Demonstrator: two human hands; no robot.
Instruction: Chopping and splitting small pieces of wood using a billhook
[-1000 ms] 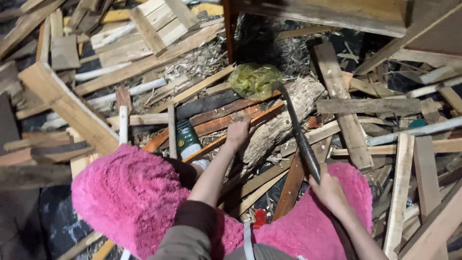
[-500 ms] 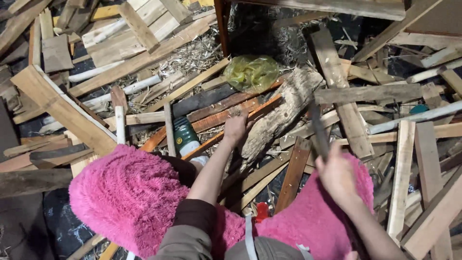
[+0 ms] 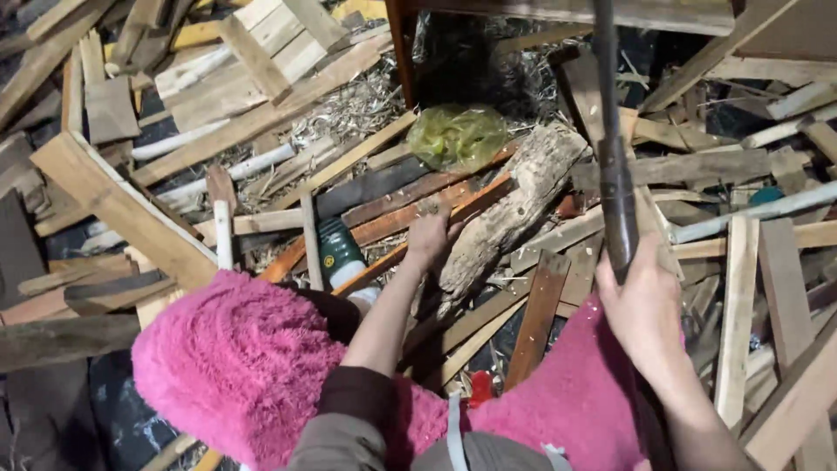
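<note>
My right hand [image 3: 643, 307] grips the handle of a long dark blade [image 3: 610, 139], raised upright so that it runs to the top of the view. My left hand [image 3: 433, 235] rests on an orange-brown wooden slat [image 3: 410, 214] that lies slanted beside a rough grey log [image 3: 510, 214]. The fingers press down on the slat right next to the log's near end. Fluffy pink cloth [image 3: 235, 358] covers my knees below both arms.
Scrap boards and slats lie piled on all sides. A crumpled yellow-green plastic bag [image 3: 456, 135] sits behind the log. A green bottle [image 3: 338, 253] lies left of my left hand. A dark wooden frame [image 3: 401, 44] stands at the back.
My right hand has lifted the blade from a slanted pose over the log to nearly upright. My left hand has stayed on the slat.
</note>
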